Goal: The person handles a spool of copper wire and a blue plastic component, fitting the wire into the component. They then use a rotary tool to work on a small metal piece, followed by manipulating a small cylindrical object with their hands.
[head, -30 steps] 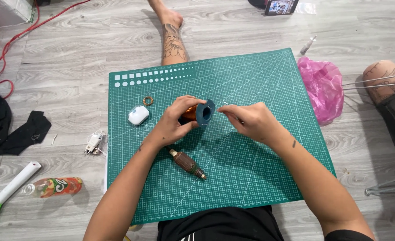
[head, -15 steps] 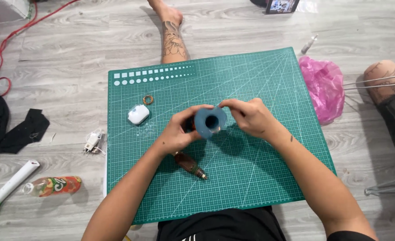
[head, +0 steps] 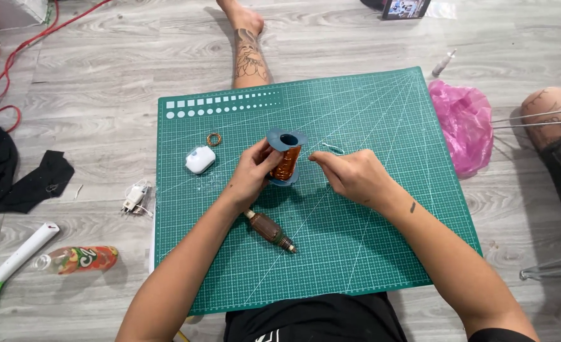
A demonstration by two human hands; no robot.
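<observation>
My left hand (head: 253,174) grips a spool of copper wire (head: 285,158) with blue-grey end discs, held upright over the green cutting mat (head: 369,253). My right hand (head: 350,176) is just right of the spool, its fingers pinched on a thin strand of wire (head: 331,149) that leads away from the spool. A small motor armature (head: 271,231) with a brown winding lies on the mat beneath my left forearm.
A white oval case (head: 200,159) and a small copper wire ring (head: 214,139) lie on the mat's left. A pink plastic bag (head: 464,126) sits to the right. A white plug, a plastic bottle (head: 77,259), a green-handled racket and black cloth lie on the floor at left. Someone's tattooed leg (head: 249,50) is beyond the mat.
The spool has turned from facing me end-on to standing upright in my left hand. My right hand has come off the spool and moved right, pinching the wire.
</observation>
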